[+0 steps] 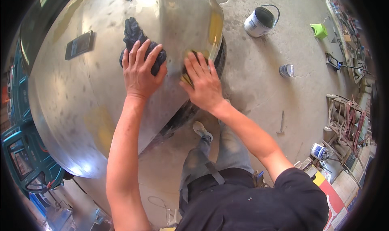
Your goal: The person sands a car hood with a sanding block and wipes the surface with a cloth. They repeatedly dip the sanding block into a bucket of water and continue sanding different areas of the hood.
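Note:
A large curved vehicle body panel [109,81] fills the left and middle, dull grey with yellowish patches and darker smudges. On it my left hand [142,70] presses a crumpled dark cloth [133,30], fingers bent over the bunched fabric. My right hand [202,81] lies over a black and yellow pad [186,77] near the panel's right edge. Most of that pad is hidden under the palm and fingers, so its exact kind cannot be told. Left of the cloth, a dark phone [80,45] rests on the panel.
White buckets stand on the concrete floor, a large one [256,25] and a small one [287,70]. A green container [319,30] is farther right. Coiled hoses [349,119] and clutter line the right side. Teal vehicle parts [30,162] are at the left.

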